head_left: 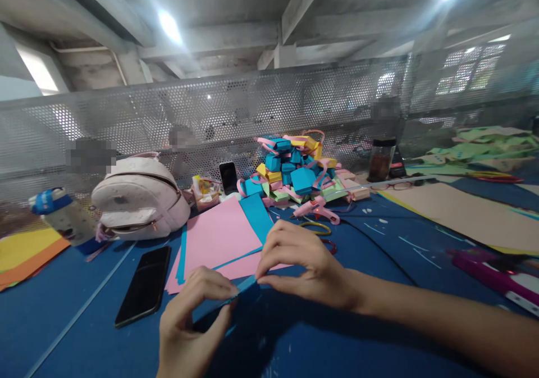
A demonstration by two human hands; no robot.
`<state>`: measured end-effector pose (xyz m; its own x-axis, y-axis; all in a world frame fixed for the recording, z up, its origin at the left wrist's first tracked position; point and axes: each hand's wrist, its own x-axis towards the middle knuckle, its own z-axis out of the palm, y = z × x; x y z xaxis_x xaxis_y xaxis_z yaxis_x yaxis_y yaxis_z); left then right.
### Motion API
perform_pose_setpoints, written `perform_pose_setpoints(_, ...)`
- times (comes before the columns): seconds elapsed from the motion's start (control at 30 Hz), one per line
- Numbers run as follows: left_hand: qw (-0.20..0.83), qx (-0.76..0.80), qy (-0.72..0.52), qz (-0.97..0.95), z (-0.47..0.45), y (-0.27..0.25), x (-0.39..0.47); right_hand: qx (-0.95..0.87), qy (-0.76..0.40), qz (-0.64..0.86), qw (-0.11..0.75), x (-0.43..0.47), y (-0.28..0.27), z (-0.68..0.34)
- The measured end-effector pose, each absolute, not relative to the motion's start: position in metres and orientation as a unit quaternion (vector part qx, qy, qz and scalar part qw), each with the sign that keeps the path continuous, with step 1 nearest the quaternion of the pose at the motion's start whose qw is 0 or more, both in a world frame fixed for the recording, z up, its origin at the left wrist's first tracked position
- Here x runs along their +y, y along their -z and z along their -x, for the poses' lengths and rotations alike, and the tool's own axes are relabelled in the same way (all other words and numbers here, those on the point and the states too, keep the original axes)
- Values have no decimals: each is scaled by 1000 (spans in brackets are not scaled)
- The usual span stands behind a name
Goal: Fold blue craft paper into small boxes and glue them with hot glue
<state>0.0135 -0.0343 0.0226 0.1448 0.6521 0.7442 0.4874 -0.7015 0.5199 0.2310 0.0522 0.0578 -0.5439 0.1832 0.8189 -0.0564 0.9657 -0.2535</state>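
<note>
A narrow folded piece of blue paper (246, 284) is pinched between my two hands above the blue table. My left hand (197, 310) grips its near-left end between thumb and fingers. At the other end, my right hand (301, 263) pinches it with thumb and fingertips. Parts of the paper are hidden by my left fingers. Just beyond my hands lie pink paper sheets (223, 232) with blue sheets (257, 218) partly under them. A pink glue gun (316, 209) rests behind my right hand, near a yellow-green ring (318, 229).
A pile of small paper boxes (290, 167) stands at the back. To the left are a black phone (145, 285), a white backpack (141, 198) and a bottle (67, 221). Beige sheets (467, 209) and a magenta tool (497, 274) lie right. A dark cable (383, 249) crosses the table.
</note>
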Motion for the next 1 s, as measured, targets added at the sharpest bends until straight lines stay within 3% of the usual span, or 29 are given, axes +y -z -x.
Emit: perform_pose_setpoints(1.0, 70, 368, -534, -758, -12, -23, -36, -884, -150, 26, 442, 52, -58, -230)
